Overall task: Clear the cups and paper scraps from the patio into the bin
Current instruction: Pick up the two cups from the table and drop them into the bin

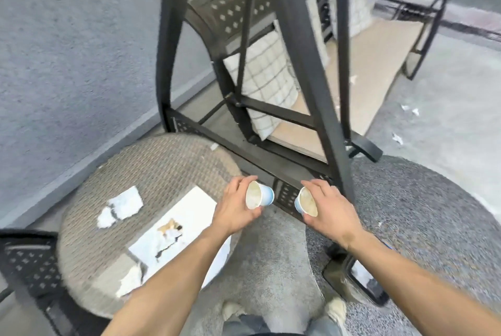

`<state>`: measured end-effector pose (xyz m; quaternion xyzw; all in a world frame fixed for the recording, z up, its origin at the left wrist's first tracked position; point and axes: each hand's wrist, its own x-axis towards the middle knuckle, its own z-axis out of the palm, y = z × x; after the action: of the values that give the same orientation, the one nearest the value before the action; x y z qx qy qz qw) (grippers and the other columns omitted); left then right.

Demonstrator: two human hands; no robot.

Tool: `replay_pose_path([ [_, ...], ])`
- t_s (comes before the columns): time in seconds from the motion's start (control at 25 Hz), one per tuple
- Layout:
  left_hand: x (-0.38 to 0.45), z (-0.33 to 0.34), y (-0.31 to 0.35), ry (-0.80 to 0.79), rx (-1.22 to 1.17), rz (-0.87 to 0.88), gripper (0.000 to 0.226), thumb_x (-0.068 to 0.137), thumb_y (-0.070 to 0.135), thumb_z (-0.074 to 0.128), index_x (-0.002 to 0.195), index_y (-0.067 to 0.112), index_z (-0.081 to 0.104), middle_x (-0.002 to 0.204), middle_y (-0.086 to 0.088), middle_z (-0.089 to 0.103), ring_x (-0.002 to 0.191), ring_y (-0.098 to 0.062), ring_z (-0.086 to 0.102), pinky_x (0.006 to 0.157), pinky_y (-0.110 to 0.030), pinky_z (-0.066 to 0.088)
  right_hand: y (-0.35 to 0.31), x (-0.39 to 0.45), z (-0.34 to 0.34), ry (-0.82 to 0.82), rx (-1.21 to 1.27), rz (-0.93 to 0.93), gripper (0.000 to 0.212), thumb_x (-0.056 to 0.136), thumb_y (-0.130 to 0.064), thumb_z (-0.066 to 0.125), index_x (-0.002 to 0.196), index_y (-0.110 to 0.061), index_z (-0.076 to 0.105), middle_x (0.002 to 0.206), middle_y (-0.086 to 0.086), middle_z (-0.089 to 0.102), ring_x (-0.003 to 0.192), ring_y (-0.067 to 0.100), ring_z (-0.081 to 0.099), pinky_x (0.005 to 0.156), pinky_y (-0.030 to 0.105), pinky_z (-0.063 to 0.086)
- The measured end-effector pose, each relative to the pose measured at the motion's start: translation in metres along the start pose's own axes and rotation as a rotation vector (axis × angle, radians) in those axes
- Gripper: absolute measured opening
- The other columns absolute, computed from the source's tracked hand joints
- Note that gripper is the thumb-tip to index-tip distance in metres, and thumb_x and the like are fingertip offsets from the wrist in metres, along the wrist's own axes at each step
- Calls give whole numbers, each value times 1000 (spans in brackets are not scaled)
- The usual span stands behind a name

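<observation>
Your left hand (pixel 235 207) grips one cup (pixel 259 195) and your right hand (pixel 326 208) the other cup (pixel 305 202), both tipped sideways off the wicker table (pixel 141 162)'s right edge. Dregs could dribble out. With both hands full, the paper scraps (pixel 122 207) on that table may get forgotten.

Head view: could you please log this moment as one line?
left hand: holds cup | right hand: holds second cup | paper scraps: on wicker stool | bin: not visible
</observation>
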<state>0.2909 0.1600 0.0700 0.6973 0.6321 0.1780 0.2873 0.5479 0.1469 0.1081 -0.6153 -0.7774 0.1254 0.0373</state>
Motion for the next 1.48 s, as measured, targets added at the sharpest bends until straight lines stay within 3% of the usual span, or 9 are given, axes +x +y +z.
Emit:
replay_pose_path([
  [0.12,10,56,69,-104,39,113,75,69,43,67,136,41,33,132,11,35,125,-18,37,96,-41,44,72,-48,-5,16,7,99,75,73,-44,66,139,-32,33,137,-10,39,112,20,48,82,38,49],
  [0.36,23,161,196,-247,117,261,77,69,45,67,137,42,32,132,13,34,124,-13,35,94,-40,46,216,-133,-21,19,46,315,78,75,-47,63,143,-30,29,142,-7,37,119,21,47,92,38,48],
  [0.64,34,235,272,-397,189,362,81,67,47,70,139,39,33,135,12,36,124,-14,37,94,-39,46,298,-203,-12,27,184,551,84,75,-49,67,145,-31,25,146,-3,35,126,21,44,102,42,42],
  [1.12,72,304,286,-620,286,439,82,67,44,77,136,43,33,131,13,36,123,-13,36,92,-43,47,333,-223,35,14,280,773,81,75,-61,65,143,-36,27,144,-7,39,123,17,48,98,46,44],
  [1.48,103,399,225,-773,430,473,79,70,38,79,136,36,35,132,4,36,119,-19,39,87,-40,49,361,-191,153,-81,287,874,76,75,-69,56,138,-32,36,135,-5,52,113,23,45,88,42,42],
])
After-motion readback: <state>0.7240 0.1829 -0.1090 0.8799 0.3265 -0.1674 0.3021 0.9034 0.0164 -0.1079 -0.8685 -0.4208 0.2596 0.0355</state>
